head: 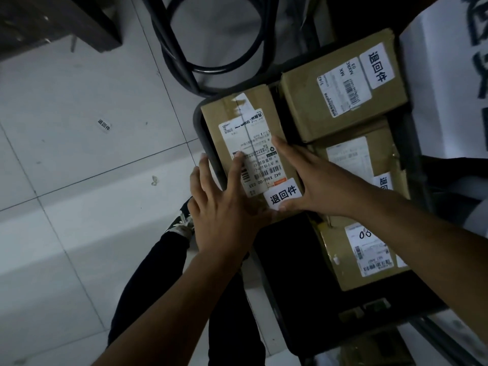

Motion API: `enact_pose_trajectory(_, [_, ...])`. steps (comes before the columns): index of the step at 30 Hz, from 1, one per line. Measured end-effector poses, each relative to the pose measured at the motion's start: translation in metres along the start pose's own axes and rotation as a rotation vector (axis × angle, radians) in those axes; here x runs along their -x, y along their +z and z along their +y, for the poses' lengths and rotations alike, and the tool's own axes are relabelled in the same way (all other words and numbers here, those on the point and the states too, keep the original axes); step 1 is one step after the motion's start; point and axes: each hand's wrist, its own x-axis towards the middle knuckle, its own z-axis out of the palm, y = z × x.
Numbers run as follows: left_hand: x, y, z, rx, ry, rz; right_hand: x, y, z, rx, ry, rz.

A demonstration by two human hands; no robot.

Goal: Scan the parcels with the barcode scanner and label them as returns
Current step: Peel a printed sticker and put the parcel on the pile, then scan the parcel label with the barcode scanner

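Both hands were on the same parcel: the brown cardboard box with a white shipping label (248, 154), sitting centre frame at the left end of a dark, rounded-edge tray or seat (196, 120).

Left hand (224, 207) lay flat, fingers straight and spread. The forefinger reached onto the shipping label beside the barcode; the other fingers hung over the box's left edge and the tray rim. Nothing gripped.

Right hand (314, 180) was also flat, fingers extended together along the box's right side, tips pointing to upper left of the frame. Its thumb pressed by the lower edge of the white rectangular return sticker with black characters (284, 194), which sat at the box's near end overlapping the shipping label. Nothing clenched here either.

Key relation: the box's long axis ran from lower centre to upper centre of the frame, tilted slightly left at the top. The sticker sat between the two hands, touching the right thumb, so the right hand was nearer for any final press-down. My read: this one was labelled, being smoothed or seated.

Other parcels to the right in the frame:
- brown box, upper right (343, 88), already carrying a return sticker
- brown box, centre right (369, 154), partly under the right wrist, sticker partly visible at its edge
- brown box, lower right (356, 257), handwritten marks on its label; return sticker not confirmable

No barcode scanner visible. A loose return sticker lay on the pale tiled floor (104, 125) at left.
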Motion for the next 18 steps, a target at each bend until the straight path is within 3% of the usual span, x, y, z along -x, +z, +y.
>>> enact_pose_trajectory(4, [0.003,-0.015,0.005,-0.026,0.021,-0.054,0.009,-0.004,-0.008,0.042,0.052,0.046])
enact_pose_trajectory(10, [0.038,-0.074,0.011,-0.108,0.165,-0.074,0.088,-0.018,-0.062,0.005,0.205,0.345])
enact_pose_trajectory(18, [0.114,-0.199,0.057,-0.333,0.732,-0.156,0.239,-0.011,-0.204,-0.069,0.594,0.674])
